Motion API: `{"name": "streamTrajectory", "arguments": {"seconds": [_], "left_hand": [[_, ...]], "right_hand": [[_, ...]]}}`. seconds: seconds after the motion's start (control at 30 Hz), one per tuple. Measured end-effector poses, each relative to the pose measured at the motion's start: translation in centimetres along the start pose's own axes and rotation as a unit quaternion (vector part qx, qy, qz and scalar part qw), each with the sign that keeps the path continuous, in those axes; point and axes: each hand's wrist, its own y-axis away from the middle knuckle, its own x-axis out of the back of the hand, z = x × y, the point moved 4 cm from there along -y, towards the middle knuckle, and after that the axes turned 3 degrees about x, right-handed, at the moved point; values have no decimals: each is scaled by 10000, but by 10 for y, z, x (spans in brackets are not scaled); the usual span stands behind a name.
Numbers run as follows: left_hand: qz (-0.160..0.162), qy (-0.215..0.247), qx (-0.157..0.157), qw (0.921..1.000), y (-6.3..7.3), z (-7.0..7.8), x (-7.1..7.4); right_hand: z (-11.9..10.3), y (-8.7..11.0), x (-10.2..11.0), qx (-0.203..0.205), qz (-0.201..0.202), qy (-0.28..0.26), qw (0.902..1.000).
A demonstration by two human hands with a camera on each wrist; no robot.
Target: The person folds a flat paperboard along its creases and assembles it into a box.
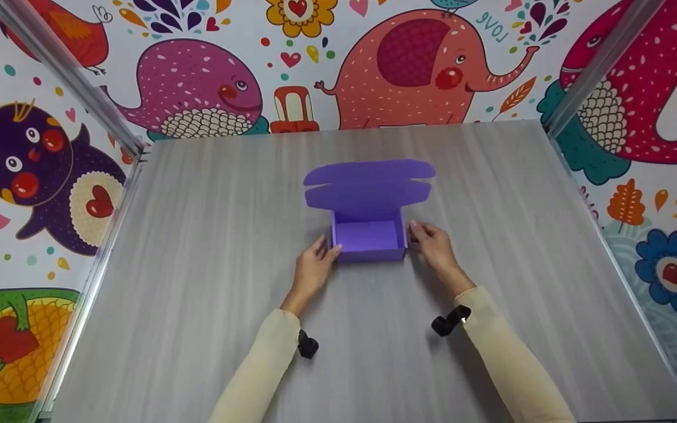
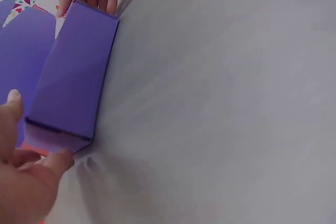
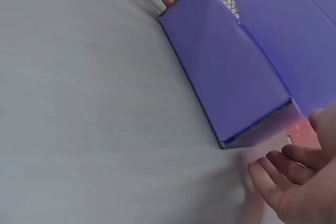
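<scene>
A purple cardboard box (image 1: pixel 369 256) stands on the table with its flapped lid (image 1: pixel 368 191) raised at the back; its inside shows a bare purple bottom. My left hand (image 1: pixel 314 267) is at the box's left end, fingertips right at the front left corner. In the left wrist view its fingers (image 2: pixel 58 163) lie loosely along that end wall. Beside the right end is my right hand (image 1: pixel 437 249), its fingers (image 3: pixel 268 179) loosely bent with nothing between them. A small gap shows between those fingers and the box in the right wrist view.
The grey wood-grain table (image 1: pixel 209 235) spreads around the box. Walls printed with cartoon animals (image 1: pixel 409 70) stand behind and at the sides, with metal posts (image 1: pixel 74 82) at the back corners. Black wrist devices (image 1: pixel 308 345) are worn at both sleeves.
</scene>
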Motion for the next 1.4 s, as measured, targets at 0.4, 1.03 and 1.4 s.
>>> {"name": "streamTrajectory", "arguments": {"seconds": [0.4,1.03,1.4], "left_hand": [[560,-403,-537,9962,-28,55,58],[1031,-495,-956,9888,-46,74,50],[1563,-611,-1273,9776,-46,71,49]], "right_hand": [[-37,-10,36,984,332,222,9943],[-66,-21,22,1524,878,582,9827],[-64,-17,20,1612,1512,864,9714]]}}
